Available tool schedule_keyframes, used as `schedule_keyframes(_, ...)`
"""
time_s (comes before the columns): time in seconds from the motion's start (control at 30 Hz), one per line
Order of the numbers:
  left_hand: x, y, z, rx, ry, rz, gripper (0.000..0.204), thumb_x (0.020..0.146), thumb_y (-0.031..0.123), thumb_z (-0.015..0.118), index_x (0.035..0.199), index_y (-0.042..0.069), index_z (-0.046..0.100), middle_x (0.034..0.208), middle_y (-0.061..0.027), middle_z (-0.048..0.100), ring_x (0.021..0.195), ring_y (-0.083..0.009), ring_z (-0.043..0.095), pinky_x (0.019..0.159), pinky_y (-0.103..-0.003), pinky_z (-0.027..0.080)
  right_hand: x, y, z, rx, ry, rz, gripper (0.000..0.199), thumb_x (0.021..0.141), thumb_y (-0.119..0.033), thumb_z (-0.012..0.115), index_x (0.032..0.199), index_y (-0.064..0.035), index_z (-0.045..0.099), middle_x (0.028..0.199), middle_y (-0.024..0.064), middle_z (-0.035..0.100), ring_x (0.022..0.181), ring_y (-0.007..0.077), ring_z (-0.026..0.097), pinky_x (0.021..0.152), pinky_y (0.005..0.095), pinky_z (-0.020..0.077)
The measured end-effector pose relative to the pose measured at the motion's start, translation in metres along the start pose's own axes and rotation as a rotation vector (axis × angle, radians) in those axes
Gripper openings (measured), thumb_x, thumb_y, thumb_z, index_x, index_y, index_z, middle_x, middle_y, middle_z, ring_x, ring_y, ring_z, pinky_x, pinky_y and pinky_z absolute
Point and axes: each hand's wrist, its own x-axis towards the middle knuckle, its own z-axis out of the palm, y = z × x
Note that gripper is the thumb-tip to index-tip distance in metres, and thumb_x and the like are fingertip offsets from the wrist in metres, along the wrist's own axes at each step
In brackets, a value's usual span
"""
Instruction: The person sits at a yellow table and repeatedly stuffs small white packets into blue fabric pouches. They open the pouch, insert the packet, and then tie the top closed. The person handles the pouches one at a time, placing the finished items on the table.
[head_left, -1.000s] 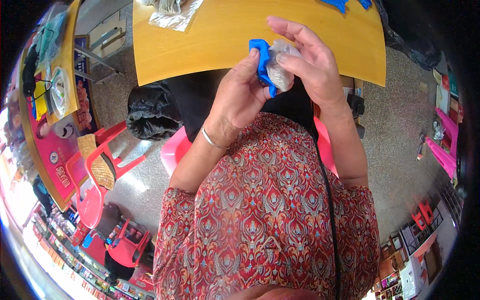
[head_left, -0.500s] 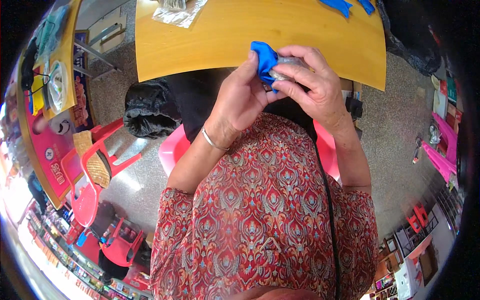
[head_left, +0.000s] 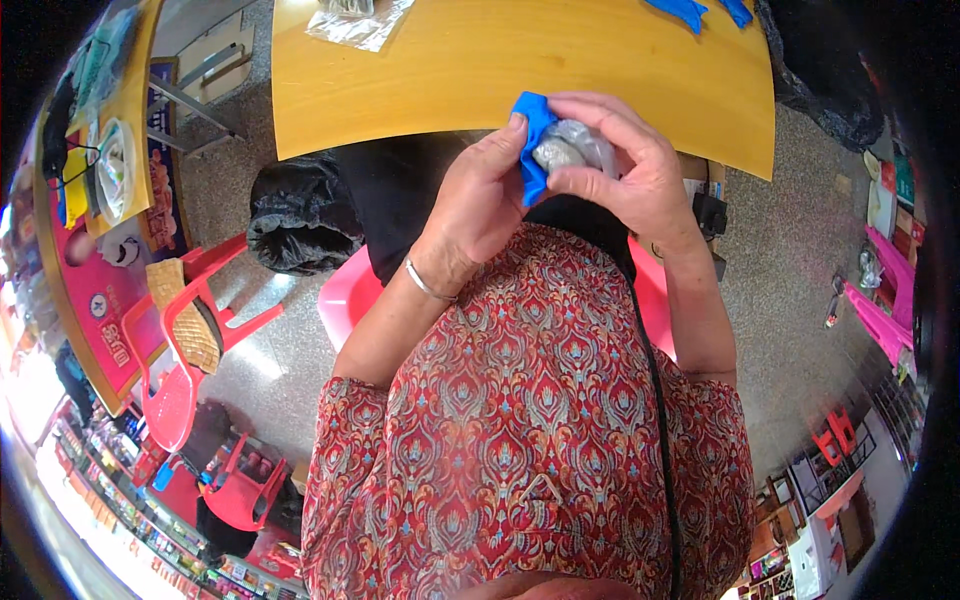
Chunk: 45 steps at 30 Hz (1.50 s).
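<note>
My left hand (head_left: 487,175) grips a small blue cloth pouch (head_left: 533,150), thumb pressed on its near side. Against the pouch's right side, my right hand (head_left: 635,165) holds a clear plastic bag (head_left: 590,145) with something greyish packed inside, its thumb below and fingers curled over the top. The bag's left end touches the blue cloth; whether it is partly inside cannot be made out. Both hands are raised just in front of the near edge of the yellow table (head_left: 450,85).
Two blue cloth pieces (head_left: 680,12) lie at the table's far right. A clear plastic bag (head_left: 360,25) rests at its far left. A black bag (head_left: 305,215) sits on the floor left of my legs; a red chair (head_left: 175,390) stands farther left.
The right hand has opened its grip somewhat, so more of the plastic bag shows. The blue pouch has turned and now hangs lower and narrower between the hands.
</note>
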Motion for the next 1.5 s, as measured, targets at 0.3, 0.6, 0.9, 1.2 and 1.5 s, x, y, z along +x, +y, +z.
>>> schedule_keyframes(0.3, -0.002, -0.007, 0.002, 0.024, -0.060, -0.014, 0.043, 0.099, 0.037, 0.044, 0.121, 0.001, 0.052, 0.116, -0.0112, 0.059, 0.106, -0.0214, 0.059, 0.091, -0.040, 0.051, -0.004, 0.002, 0.004, -0.111, 0.051, 0.079, 0.044, 0.074, -0.012, 0.075, 0.114, -0.0013, 0.062, 0.108, 0.0107, 0.064, 0.097, 0.0207, 0.063, 0.085, 0.0304, 0.0488)
schedule_keyframes(0.6, -0.005, -0.025, -0.008, 0.749, 0.339, 0.737, 0.033, 0.086, 0.016, 0.067, 0.111, -0.001, 0.053, 0.097, -0.0069, 0.056, 0.087, -0.0179, 0.056, 0.076, -0.030, 0.048, -0.002, 0.003, 0.006, 0.030, 0.131, 0.189, 0.037, 0.075, -0.011, 0.074, 0.109, -0.0020, 0.065, 0.096, 0.0086, 0.066, 0.087, 0.0162, 0.064, 0.079, 0.0277, 0.0500)
schedule_keyframes(0.9, -0.002, -0.013, -0.002, 1.294, 0.297, 0.959, 0.013, 0.078, 0.001, 0.071, 0.090, 0.001, 0.065, 0.084, -0.0071, 0.058, 0.073, -0.0152, 0.057, 0.066, -0.025, 0.046, 0.000, 0.006, 0.006, -0.041, 0.200, 0.213, 0.035, 0.074, -0.012, 0.075, 0.107, -0.0046, 0.066, 0.095, 0.0086, 0.067, 0.086, 0.0163, 0.065, 0.078, 0.0286, 0.0507)
schedule_keyframes(1.2, 0.002, -0.013, -0.005, 1.132, 0.245, 0.819, 0.010, 0.079, 0.002, 0.069, 0.082, 0.001, 0.061, 0.075, -0.0089, 0.058, 0.064, -0.0185, 0.059, 0.059, -0.029, 0.046, 0.003, 0.004, 0.013, -0.342, 0.274, 0.044, 0.031, 0.073, -0.012, 0.072, 0.103, -0.0058, 0.067, 0.092, 0.0107, 0.067, 0.082, 0.0234, 0.066, 0.073, 0.0308, 0.0517)
schedule_keyframes(1.5, -0.003, -0.009, 0.001, 0.602, 0.123, 0.597, 0.008, 0.086, 0.005, 0.065, 0.087, 0.000, 0.060, 0.081, -0.0017, 0.061, 0.071, -0.0076, 0.056, 0.065, -0.021, 0.046, 0.005, 0.003, 0.006, 0.057, 0.222, 0.314, 0.028, 0.076, -0.015, 0.073, 0.101, -0.0056, 0.069, 0.088, 0.0067, 0.069, 0.078, 0.0136, 0.065, 0.072, 0.0276, 0.0518)
